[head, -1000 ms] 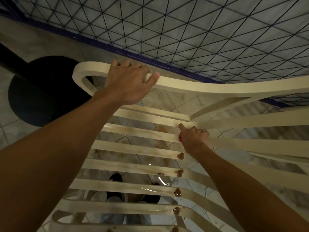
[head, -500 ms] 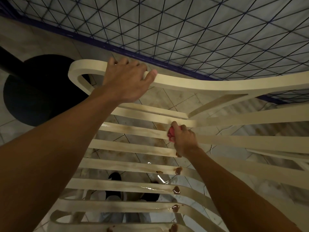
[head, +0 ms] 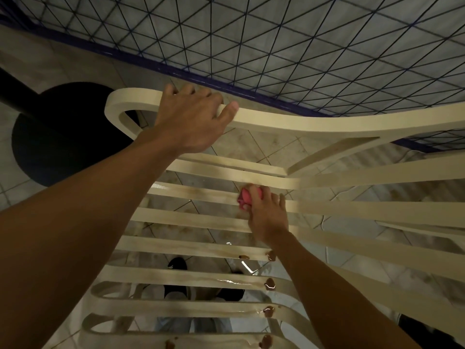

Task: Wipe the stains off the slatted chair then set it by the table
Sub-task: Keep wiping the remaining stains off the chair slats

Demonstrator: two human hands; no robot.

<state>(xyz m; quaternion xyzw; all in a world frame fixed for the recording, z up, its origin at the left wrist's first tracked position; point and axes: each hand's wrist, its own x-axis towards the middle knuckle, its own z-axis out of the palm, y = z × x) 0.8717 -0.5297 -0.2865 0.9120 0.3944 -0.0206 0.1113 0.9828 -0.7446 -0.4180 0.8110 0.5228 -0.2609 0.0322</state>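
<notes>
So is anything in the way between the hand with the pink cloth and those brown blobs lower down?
Nothing visible. The right hand presses the pink cloth on an upper slat; the brown stains sit on nearer slats, with only slats and gaps between. The left hand grips the top rail.

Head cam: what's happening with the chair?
A person is wiping the slatted chair. The left hand grips its curved rail, steadying it. The right hand pinches a pink cloth against an upper slat. The lower slats carry brown stains, not yet wiped.
</notes>
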